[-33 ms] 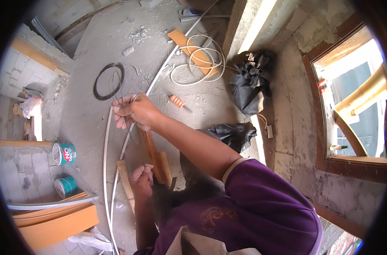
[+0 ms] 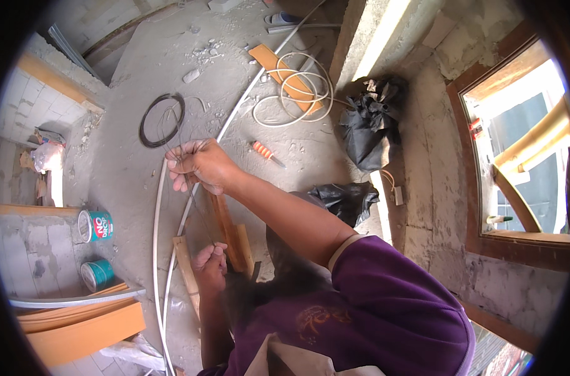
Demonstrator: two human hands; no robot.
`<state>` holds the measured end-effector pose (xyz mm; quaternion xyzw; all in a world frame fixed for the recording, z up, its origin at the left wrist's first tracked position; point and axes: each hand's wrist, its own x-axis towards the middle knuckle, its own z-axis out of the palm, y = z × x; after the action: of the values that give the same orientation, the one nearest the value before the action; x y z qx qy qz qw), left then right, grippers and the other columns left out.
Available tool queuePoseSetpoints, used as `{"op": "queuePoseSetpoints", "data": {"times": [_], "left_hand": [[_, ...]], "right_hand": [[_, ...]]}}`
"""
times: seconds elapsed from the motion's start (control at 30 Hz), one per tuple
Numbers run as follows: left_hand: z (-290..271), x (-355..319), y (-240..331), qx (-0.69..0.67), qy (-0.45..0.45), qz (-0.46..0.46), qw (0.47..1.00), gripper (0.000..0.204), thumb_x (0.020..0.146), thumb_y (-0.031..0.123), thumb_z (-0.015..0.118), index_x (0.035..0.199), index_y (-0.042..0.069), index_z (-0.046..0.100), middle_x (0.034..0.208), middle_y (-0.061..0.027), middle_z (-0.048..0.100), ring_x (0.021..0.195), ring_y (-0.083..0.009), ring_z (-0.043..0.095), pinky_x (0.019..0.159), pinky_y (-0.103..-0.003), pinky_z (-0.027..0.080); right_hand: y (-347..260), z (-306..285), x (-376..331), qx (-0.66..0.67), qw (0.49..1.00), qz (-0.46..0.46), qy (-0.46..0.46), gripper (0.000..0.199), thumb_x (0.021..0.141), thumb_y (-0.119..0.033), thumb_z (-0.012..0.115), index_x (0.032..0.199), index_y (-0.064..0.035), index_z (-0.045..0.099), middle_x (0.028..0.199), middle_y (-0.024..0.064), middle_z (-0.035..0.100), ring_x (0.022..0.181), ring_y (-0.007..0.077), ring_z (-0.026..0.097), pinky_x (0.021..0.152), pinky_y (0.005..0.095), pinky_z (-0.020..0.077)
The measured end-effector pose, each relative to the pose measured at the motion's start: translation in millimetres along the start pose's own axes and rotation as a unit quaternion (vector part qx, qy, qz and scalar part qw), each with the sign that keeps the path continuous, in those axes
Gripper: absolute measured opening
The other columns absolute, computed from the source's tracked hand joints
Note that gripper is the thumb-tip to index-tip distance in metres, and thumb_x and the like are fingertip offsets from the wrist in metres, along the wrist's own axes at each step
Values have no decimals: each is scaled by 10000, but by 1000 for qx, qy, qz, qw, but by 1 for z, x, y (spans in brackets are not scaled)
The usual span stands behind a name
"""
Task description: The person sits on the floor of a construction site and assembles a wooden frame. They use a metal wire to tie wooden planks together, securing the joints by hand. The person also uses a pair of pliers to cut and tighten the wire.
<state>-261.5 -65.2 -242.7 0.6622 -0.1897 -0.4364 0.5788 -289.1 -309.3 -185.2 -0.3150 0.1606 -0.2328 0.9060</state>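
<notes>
My right hand (image 2: 200,166) is raised over the concrete floor with its fingers pinched on a thin dark wire (image 2: 200,210). The wire runs down to my left hand (image 2: 209,262), which is closed on its lower part close to my body. Fine strands lead up from my right hand to a black wire coil (image 2: 161,119) lying on the floor just beyond it. Two long white pipes (image 2: 158,250) curve along the floor under both hands. Wooden slats (image 2: 230,235) lie between my hands.
An orange-handled screwdriver (image 2: 263,152) lies to the right of my right hand. Farther off sit a coil of white hose (image 2: 294,88) on an orange board, and two black bags (image 2: 371,122). Two teal cans (image 2: 95,225) stand at the left, with orange boards (image 2: 84,338) below. A window frame (image 2: 523,238) is on the right.
</notes>
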Motion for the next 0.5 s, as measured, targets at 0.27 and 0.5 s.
{"op": "queuePoseSetpoints", "data": {"times": [0.27,0.5], "left_hand": [[-5,-8,-12,49,7,-30,998,171,929,151,623,933,-11,677,593,28,485,481,-45,392,444,-209,281],[7,-17,-30,170,29,25,985,149,938,120,593,902,5,681,593,46,465,512,-32,390,459,-200,283]], "right_hand": [[12,2,9,31,997,-45,63,269,827,-30,719,1029,37,554,734,77,585,469,144,521,395,279,400],[10,6,11,-6,982,-80,170,261,945,-260,622,937,-18,524,676,24,481,451,85,366,381,250,291]]}}
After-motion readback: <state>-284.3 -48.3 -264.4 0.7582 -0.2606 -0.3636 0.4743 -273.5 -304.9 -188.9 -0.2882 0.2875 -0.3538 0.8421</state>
